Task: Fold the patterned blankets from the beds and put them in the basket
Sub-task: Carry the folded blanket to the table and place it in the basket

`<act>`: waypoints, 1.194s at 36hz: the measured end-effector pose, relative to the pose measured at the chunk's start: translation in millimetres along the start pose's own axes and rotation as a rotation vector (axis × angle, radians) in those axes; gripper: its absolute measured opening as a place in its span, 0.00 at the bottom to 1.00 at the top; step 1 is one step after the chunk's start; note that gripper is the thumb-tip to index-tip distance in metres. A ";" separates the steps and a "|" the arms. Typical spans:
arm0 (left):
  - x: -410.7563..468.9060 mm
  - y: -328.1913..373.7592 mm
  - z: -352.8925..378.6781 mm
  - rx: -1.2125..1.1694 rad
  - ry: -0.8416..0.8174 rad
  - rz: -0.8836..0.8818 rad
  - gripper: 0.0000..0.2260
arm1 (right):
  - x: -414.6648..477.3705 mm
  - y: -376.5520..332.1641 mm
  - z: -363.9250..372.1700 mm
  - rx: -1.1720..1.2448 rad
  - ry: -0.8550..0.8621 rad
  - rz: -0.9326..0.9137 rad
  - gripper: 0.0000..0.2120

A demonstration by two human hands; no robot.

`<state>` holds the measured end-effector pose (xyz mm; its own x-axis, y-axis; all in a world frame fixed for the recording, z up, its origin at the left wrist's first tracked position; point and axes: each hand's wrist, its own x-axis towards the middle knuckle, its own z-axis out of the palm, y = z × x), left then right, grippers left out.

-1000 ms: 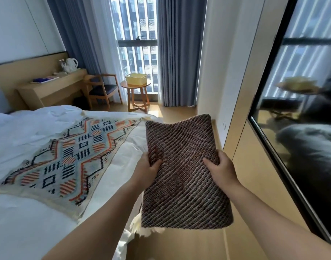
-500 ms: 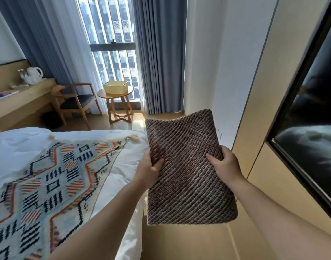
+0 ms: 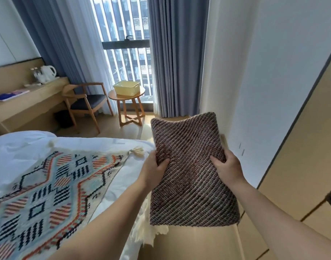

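A folded brown woven blanket (image 3: 189,169) hangs in front of me over the floor beside the bed. My left hand (image 3: 154,170) grips its left edge and my right hand (image 3: 227,167) grips its right edge. A second blanket (image 3: 48,192) with a blue, orange and black geometric pattern lies spread flat on the white bed (image 3: 20,147) at the left. The yellow basket (image 3: 126,88) stands on a small round wooden table (image 3: 130,107) by the window, far ahead of me.
A wooden chair (image 3: 86,102) with a dark seat stands left of the round table, next to a long wooden desk (image 3: 27,102) carrying a white kettle (image 3: 46,74). Grey curtains (image 3: 176,57) frame the window. A white wall and wooden panels (image 3: 301,175) run along the right.
The view has swung and moved along the bed toward the window, so the basket and table appear closer. Both hands keep the same hold on the folded brown blanket.
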<state>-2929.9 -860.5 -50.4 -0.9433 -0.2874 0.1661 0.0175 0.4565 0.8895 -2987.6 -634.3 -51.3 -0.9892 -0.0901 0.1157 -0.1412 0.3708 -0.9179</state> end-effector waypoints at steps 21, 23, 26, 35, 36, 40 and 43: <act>255.3 -16.0 63.8 -0.008 0.127 -0.129 0.13 | 296.0 13.5 11.1 -0.127 -0.276 -0.025 0.21; 280.9 -26.1 64.0 -0.010 0.122 -0.130 0.12 | 319.9 17.6 18.4 -0.127 -0.264 -0.010 0.20; 330.1 -43.8 60.8 -0.011 0.105 -0.142 0.12 | 365.9 20.0 35.0 -0.136 -0.263 -0.003 0.19; 483.5 -79.8 24.6 -0.023 0.087 -0.148 0.15 | 506.9 -3.3 109.1 -0.138 -0.217 -0.048 0.18; 499.5 -82.0 18.4 -0.009 0.085 -0.146 0.16 | 521.8 -6.4 116.2 -0.136 -0.209 -0.053 0.19; 563.0 -99.5 -5.8 0.024 0.112 -0.098 0.20 | 572.6 -17.3 146.1 -0.102 -0.165 -0.081 0.19; 598.0 -109.0 -16.9 0.043 0.096 -0.093 0.17 | 601.7 -19.5 166.6 -0.086 -0.176 -0.073 0.20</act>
<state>-3490.3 -1096.3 -40.8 -0.9039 -0.4087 0.1260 -0.0846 0.4597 0.8841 -3573.5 -849.6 -26.9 -0.9549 -0.2773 0.1057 -0.2227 0.4339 -0.8730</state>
